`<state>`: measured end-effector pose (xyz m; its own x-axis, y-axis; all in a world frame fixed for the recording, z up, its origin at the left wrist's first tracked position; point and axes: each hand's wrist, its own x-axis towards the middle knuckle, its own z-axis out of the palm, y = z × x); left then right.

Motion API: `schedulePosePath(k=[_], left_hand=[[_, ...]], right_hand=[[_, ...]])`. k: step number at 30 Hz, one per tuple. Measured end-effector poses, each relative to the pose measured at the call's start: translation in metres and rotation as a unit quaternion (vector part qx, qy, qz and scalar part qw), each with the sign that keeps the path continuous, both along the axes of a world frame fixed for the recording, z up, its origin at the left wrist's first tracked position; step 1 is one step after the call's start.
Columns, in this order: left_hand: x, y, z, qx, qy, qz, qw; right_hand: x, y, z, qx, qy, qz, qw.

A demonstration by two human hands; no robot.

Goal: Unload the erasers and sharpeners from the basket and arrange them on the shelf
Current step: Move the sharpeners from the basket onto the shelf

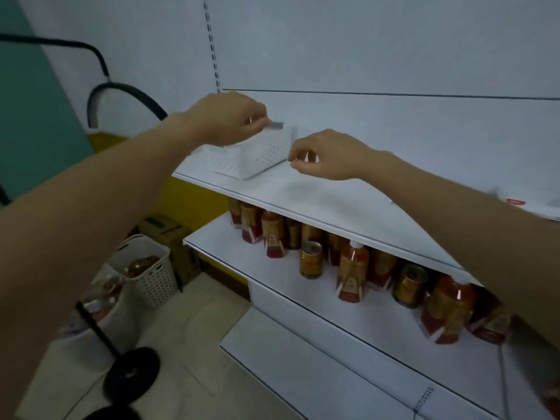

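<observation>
A small white perforated basket stands at the left end of the upper white shelf. My left hand hovers over the basket and pinches a small grey flat piece, an eraser or a sharpener, above its rim. My right hand is just right of the basket, above the shelf, with fingers curled; I cannot make out anything between them. The inside of the basket is hidden by my left hand.
The lower shelf carries several red-brown bottles and gold cans. On the floor at the left stand a white laundry-style basket, a cardboard box and a black stand base. A red-marked white item lies at the shelf's right.
</observation>
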<state>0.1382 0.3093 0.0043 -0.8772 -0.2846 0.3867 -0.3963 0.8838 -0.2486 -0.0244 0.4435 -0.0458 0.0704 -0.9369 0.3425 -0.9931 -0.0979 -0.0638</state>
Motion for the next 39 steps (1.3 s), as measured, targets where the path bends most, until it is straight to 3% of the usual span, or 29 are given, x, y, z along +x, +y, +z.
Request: schedulePosePath(k=[11, 19, 27, 32, 36, 39], left_hand=[[0.045, -0.108, -0.035, 0.089, 0.041, 0.052, 0.994], [-0.013, -0.197, -0.033, 0.133, 0.033, 0.029, 0.99], [-0.068, -0.268, -0.035, 0.184, -0.013, 0.017, 0.983], [-0.105, -0.295, -0.048, 0.225, -0.134, -0.019, 0.965], [-0.129, -0.309, -0.054, 0.274, -0.258, -0.041, 0.926], [-0.14, -0.314, -0.054, 0.246, -0.353, -0.065, 0.9]], right_hand=[[0.03, -0.129, 0.005, 0.015, 0.026, 0.028, 0.999], [-0.02, -0.237, 0.019, 0.008, 0.006, 0.005, 1.0], [-0.077, -0.32, 0.0, 0.121, 0.016, -0.069, 0.99], [-0.096, -0.33, -0.012, 0.176, -0.005, -0.107, 0.979], [-0.101, -0.333, -0.018, 0.16, -0.052, -0.141, 0.976], [-0.098, -0.334, -0.021, 0.138, -0.079, -0.175, 0.972]])
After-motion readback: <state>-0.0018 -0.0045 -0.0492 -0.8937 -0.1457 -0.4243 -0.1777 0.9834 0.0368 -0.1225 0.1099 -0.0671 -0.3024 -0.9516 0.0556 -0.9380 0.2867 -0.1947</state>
